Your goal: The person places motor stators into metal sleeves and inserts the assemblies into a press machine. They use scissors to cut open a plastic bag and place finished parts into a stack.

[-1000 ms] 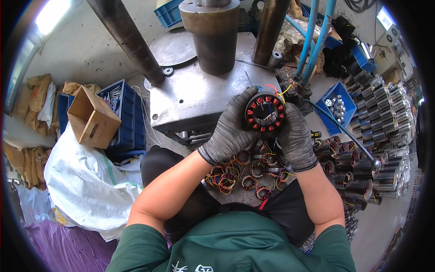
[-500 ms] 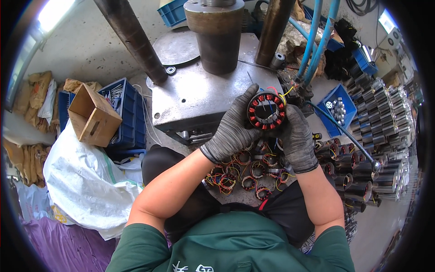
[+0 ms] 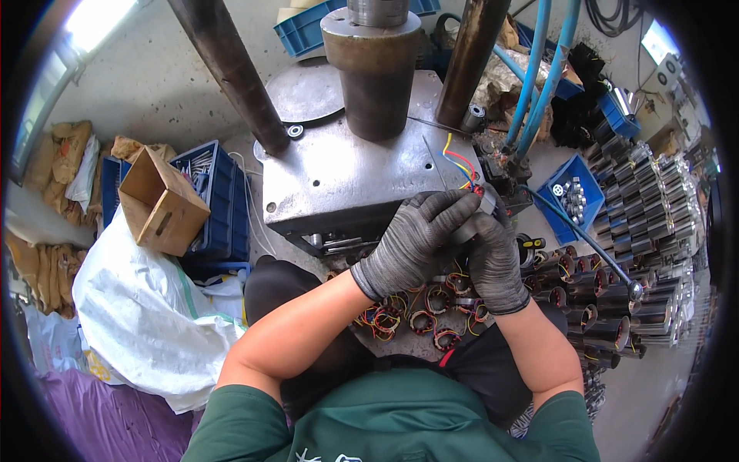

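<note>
Both hands wear grey knit gloves and meet over the front right corner of a steel press table. Between them is a motor stator, tilted so that mostly a bit of its grey side shows. My left hand is closed round its left part and my right hand round its right. Red, yellow and blue lead wires rise from its far side. A thin, dark, pointed strip sticks up by my left fingers; what it belongs to is hidden. Several wound stators lie on the floor below.
The press ram hangs over the table between two steel columns. Metal tubes are stacked at the right, near a blue bin of small metal parts. A cardboard box and a white sack are at the left.
The stator was held face-up with its red coils showing; now it is tilted and mostly covered by my fingers. Both hands have closed in and moved slightly lower in the view.
</note>
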Motion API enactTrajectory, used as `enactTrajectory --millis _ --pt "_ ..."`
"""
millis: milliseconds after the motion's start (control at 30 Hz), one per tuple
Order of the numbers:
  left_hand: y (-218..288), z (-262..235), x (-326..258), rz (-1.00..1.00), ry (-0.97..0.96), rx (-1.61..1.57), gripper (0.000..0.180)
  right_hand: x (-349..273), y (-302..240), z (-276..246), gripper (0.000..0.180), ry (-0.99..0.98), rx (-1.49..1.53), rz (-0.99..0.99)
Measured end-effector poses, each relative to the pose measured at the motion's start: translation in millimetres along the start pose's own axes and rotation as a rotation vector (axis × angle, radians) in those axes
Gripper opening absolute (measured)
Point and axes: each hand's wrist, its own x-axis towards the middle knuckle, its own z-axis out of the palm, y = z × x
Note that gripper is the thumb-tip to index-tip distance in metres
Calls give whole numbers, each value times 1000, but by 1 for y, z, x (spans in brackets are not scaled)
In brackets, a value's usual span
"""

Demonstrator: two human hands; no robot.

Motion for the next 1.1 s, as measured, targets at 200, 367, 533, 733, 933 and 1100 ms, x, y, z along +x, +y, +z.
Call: enactTrajectory --millis 200,367,533,733,933,1100 --pt "-10 6 -17 -510 219 -503 58 8 -11 -11 53 -13 341 132" --pt "-15 5 -11 -877 83 -837 66 6 -3 -10 50 17 344 183" --pt "-11 23 -18 -717 127 -811 55 5 15 -25 50 -69 328 239" --pt "-12 24 -17 -435 254 -523 39 5 11 -12 55 -52 323 246" --pt "-4 -1 3 -556 103 -420 34 9 17 -28 57 -49 417 330" --pt "-2 -3 2 -14 -26 287 54 8 19 -28 55 43 430 410"
